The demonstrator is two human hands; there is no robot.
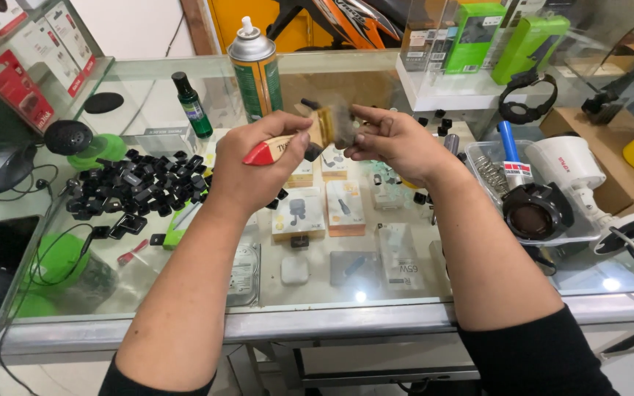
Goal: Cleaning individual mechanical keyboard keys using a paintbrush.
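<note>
Above the glass desk [185,323], the left hand [254,165] grips a brush [310,136] by its wooden handle while the right hand [394,139] pinches the soft bristles, a light, stiff-handled tool seemingly best held at the handle.

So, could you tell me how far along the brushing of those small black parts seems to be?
Done: cannot tell; no cleaned batch sits apart. In hand: the left hand holds a paintbrush by its wooden handle, and the right hand pinches something small against its bristles. Left: a large heap of black parts lies on the glass counter.
</note>
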